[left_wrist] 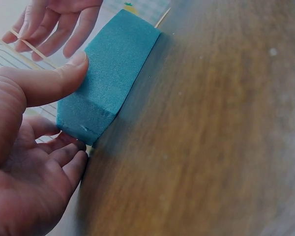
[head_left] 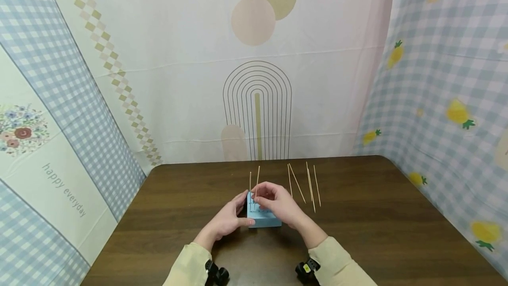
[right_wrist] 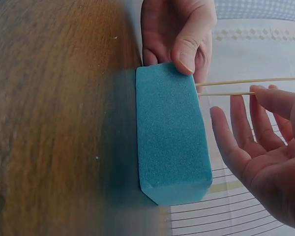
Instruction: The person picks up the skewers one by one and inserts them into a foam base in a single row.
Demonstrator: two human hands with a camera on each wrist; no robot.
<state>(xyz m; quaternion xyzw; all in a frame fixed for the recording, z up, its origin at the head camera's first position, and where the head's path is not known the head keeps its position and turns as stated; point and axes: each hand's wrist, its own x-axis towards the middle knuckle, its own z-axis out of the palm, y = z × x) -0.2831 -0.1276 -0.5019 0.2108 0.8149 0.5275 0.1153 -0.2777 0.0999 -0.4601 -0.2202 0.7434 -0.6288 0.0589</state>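
Observation:
A blue foam block [head_left: 264, 223] sits on the table in front of me, also seen as a teal block [left_wrist: 119, 61] in the left wrist view. My left hand [head_left: 229, 218] holds its left end, thumb on the near side and fingers round the end. Two thin wooden sticks stand up from the block's top. Between thumb and fingertips, my right hand [head_left: 281, 203] pinches one stick [head_left: 259, 174], its lower end at the block. The other upright stick [head_left: 250, 181] stands just left of it; in the right wrist view this stick [right_wrist: 265, 80] is untouched.
Several loose wooden sticks [head_left: 297, 183] lie on the dark wooden table [head_left: 190, 189] to the right of the block. Patterned cloth hangs [head_left: 190, 100] behind the table and at both sides. A black wrist camera [head_left: 216, 273] is strapped to the left sleeve, another camera [head_left: 307, 270] to the right.

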